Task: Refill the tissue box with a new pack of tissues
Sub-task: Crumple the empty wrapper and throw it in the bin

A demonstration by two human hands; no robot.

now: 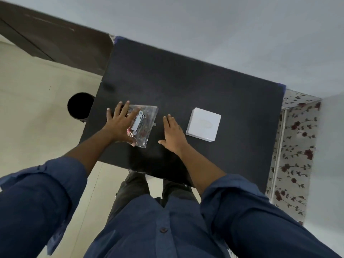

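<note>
He's only starting: left hand lies open, fingers spread, on the tissue pack; right hand rests flat and empty on the bench. The box sits closed just beside it. Next, I'd guess, open it.

Single head-worn view, steeply downward over a black table.

We see a matt black table carrying a plain white tissue box toward its right edge and a clear plastic pack with a white label and red-pink print toward its left edge. Our sleeves are dark blue, and beyond the table's right edge hangs a pale curtain patterned with dark red roses on green stems.
</note>
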